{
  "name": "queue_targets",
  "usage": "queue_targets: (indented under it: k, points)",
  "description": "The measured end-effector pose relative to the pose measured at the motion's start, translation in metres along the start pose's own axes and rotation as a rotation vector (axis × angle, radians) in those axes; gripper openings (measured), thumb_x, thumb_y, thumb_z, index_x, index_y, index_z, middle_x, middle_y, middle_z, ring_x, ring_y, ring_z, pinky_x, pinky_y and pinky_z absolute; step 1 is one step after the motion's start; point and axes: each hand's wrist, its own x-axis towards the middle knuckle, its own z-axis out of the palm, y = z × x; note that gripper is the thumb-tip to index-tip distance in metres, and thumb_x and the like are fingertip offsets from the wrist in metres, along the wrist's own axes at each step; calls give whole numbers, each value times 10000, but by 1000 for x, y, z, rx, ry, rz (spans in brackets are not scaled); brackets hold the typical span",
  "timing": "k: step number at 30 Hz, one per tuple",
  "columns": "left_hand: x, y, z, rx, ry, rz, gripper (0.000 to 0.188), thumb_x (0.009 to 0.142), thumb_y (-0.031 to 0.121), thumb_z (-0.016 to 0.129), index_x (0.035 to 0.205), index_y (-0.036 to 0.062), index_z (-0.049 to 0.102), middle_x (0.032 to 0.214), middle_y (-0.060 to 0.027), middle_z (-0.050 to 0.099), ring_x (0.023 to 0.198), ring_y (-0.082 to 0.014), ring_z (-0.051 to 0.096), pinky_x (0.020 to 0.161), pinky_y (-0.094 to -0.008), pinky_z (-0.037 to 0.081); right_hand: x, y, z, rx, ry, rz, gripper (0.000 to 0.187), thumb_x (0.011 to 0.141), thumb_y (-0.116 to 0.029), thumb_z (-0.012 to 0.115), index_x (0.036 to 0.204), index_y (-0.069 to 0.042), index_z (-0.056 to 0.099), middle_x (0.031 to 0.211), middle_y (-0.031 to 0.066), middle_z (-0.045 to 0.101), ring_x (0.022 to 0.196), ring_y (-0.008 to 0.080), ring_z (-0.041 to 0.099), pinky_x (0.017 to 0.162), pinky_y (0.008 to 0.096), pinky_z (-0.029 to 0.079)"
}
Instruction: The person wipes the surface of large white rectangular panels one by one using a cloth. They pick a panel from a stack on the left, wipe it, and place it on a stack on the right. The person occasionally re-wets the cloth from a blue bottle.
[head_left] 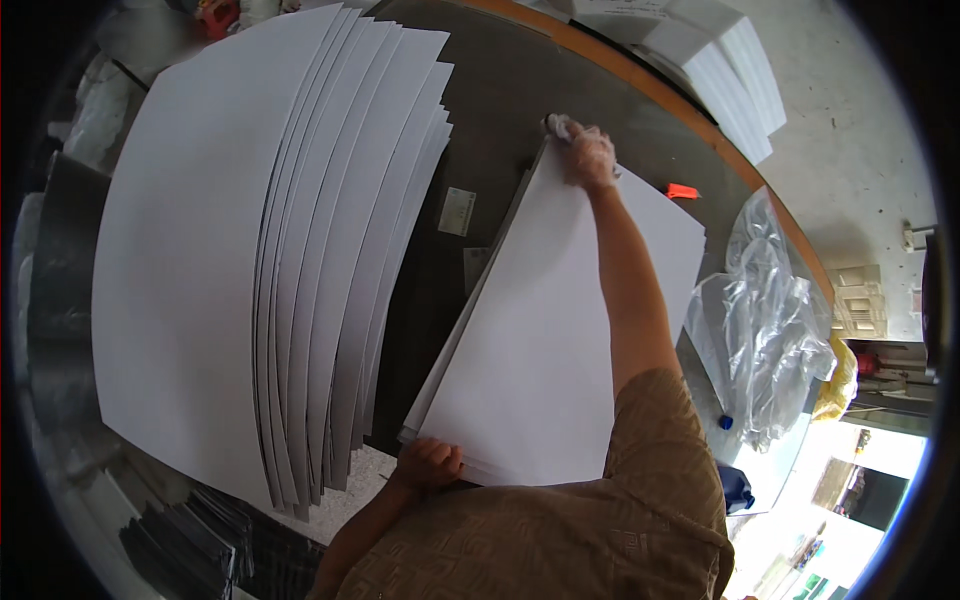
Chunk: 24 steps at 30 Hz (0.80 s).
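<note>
A small stack of large white sheets (pixel 540 330) lies slanted on the dark table in front of me. At its far left corner my right hand (pixel 590 155) is closed round a crumpled white cloth (pixel 557 126), pressed to the top sheet. My right forearm stretches across the sheets. My left hand (pixel 430 463) is at the near left corner with its fingers curled over the edge of the sheets; the fingertips are partly hidden. A larger fanned stack of white sheets (pixel 185 250) fills the left side.
An orange cutter (pixel 682 191) lies beyond the sheets' far right edge. Crumpled clear plastic film (pixel 765 310) covers the table's right end, near a dark blue container (pixel 735 490). Two small paper slips, one a pale label (pixel 457 211), lie between the stacks. White blocks (pixel 735 85) stand past the table edge.
</note>
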Motion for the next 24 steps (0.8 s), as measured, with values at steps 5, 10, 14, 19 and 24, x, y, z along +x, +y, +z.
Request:
queue_targets:
  k: [5, 10, 14, 19, 24]
  points:
    - [-5, -2, 4, 29, 19, -17, 284, 804, 277, 681, 1028, 143, 569, 995, -45, 503, 980, -215, 539, 856, -381, 464, -19, -21, -8, 125, 56, -2, 398, 914, -310, 598, 1289, -177, 589, 1150, 203, 628, 1065, 397, 597, 952, 455, 464]
    - [-3, -6, 11, -67, -7, -6, 336, 816, 269, 681, 1089, 118, 558, 1044, -75, 500, 984, -266, 544, 861, -419, 457, -197, -66, -50, 143, -174, -133, 502, 762, -327, 740, 1223, -160, 631, 1070, 137, 652, 971, 321, 579, 842, 418, 501]
    - [-1, -7, 13, -96, 4, -7, 391, 824, 283, 680, 1145, 110, 540, 1126, -88, 514, 1021, -284, 534, 885, -441, 441, -414, -112, -95, 165, -315, -409, 575, 669, -381, 814, 1174, -173, 636, 1078, 120, 616, 1014, 310, 558, 836, 468, 449]
    - [2, -9, 16, -46, -5, 32, 391, 829, 295, 668, 1151, 120, 532, 1164, -82, 517, 1069, -271, 512, 903, -439, 440, -474, -122, -118, 226, -379, -330, 526, 731, -347, 753, 1230, -240, 624, 1099, 164, 579, 1025, 344, 547, 859, 478, 428]
    - [-1, -6, 12, -11, -5, -5, 385, 812, 294, 666, 1135, 140, 524, 1096, -67, 523, 1038, -254, 523, 885, -423, 452, -333, -74, -84, 123, -272, -290, 465, 795, -329, 701, 1233, -196, 624, 994, 67, 644, 980, 289, 567, 887, 435, 426]
